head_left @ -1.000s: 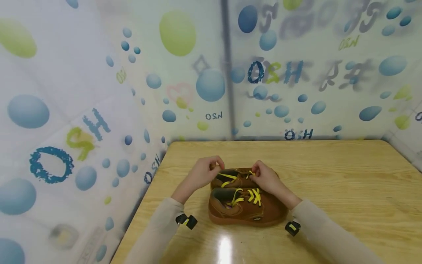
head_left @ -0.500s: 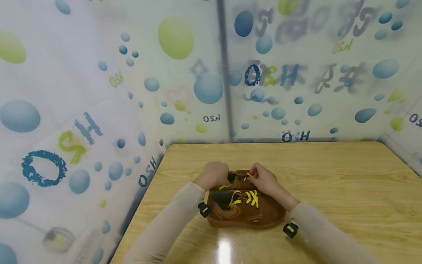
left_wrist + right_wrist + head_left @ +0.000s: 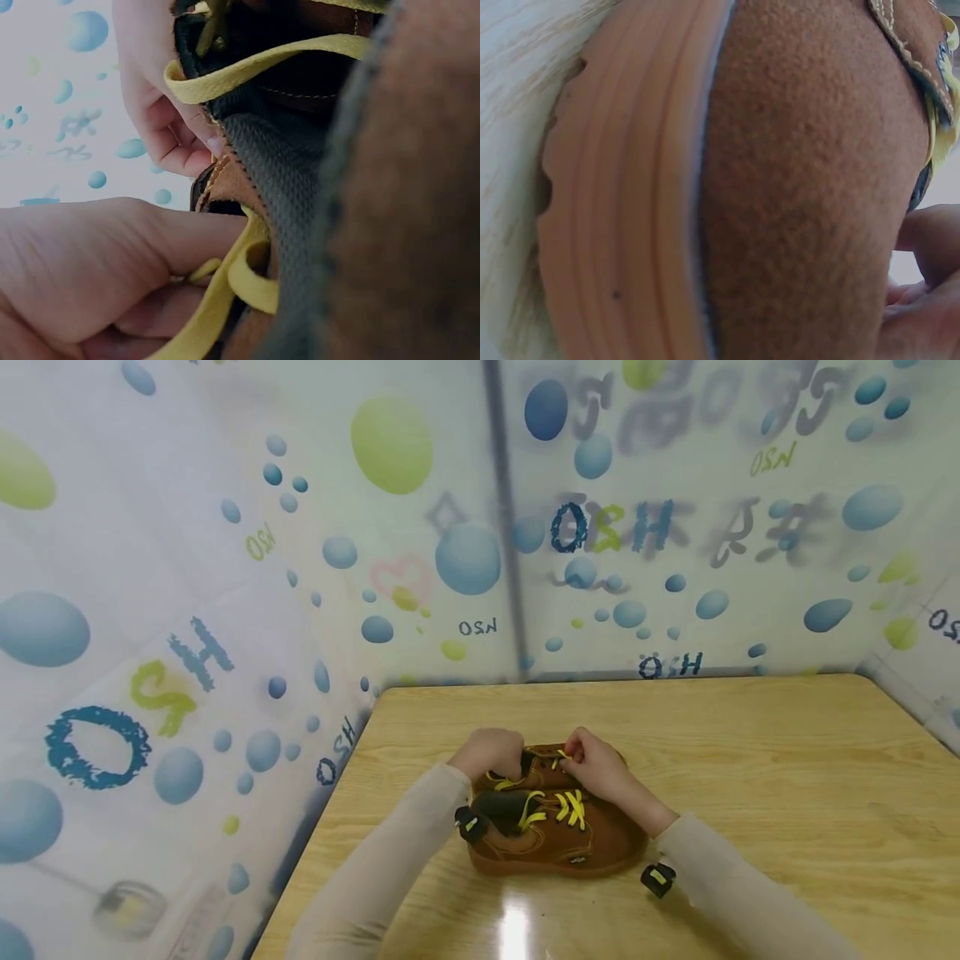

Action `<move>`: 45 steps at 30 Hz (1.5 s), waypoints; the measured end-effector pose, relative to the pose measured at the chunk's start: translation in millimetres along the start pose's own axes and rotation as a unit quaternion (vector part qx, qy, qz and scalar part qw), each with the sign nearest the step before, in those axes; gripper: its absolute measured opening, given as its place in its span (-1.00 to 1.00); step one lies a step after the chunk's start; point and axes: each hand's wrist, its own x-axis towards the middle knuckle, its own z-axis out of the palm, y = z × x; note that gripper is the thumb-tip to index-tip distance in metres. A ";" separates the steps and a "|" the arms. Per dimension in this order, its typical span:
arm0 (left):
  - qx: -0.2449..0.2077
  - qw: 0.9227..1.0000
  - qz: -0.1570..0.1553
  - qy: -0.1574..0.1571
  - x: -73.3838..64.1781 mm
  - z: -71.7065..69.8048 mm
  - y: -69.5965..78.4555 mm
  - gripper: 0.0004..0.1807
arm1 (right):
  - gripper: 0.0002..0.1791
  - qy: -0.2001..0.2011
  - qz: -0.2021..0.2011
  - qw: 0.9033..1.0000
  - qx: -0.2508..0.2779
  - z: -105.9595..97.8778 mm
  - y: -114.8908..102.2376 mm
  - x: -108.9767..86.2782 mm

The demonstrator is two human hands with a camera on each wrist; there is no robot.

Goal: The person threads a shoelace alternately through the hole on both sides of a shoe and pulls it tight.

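Two brown shoes with yellow laces lie side by side on their soles in the head view: a near shoe and a far shoe. Over the far shoe's opening, my left hand has its fingers curled. The left wrist view shows this left hand pinching a yellow shoelace by the eyelet flap. My right hand pinches the lace at the far shoe's eyelets; its fingertips meet the flap's edge in the left wrist view. The near shoe's lace is crossed through its eyelets, one end loose.
Both shoes stand on a wooden table. Patterned curtain-like walls rise behind the table and along its left side. Each sleeve carries a small black wrist camera.
My left hand has moved right and down from the far shoe's heel to its opening, mostly in the first half second. My right hand stays at the eyelets. The head view shifts slightly.
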 end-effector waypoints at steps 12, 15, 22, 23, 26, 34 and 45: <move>-0.268 0.949 0.051 0.159 2.1 0.6 -20.9 -0.60 | -0.85 0.006 -0.003 1.000 -0.001 -1.2 1.8 0.8; -0.432 0.884 0.093 0.151 3.3 1.7 -25.6 -0.67 | -0.84 0.002 -0.001 1.000 0.000 0.3 3.9 1.3; -0.690 0.684 0.207 0.113 -13.5 -19.9 -35.3 -0.71 | -0.85 0.001 -0.005 1.000 0.005 -1.6 5.9 2.1; -0.691 0.676 0.229 0.114 -17.0 -23.8 -36.3 -0.70 | -0.85 0.002 -0.005 1.000 0.004 -2.5 6.2 2.4; -0.654 0.694 0.270 0.131 -24.9 -31.2 -37.1 -0.66 | -0.86 0.008 -0.011 1.000 -0.001 -4.5 6.5 3.3; -0.340 0.899 0.155 0.227 -5.4 -7.0 -19.0 -0.71 | -0.86 0.007 -0.012 1.000 0.006 -3.9 9.4 4.3; -0.175 0.950 0.156 0.207 17.3 8.9 8.8 -0.86 | -0.87 0.009 -0.019 1.000 0.021 2.9 10.9 4.2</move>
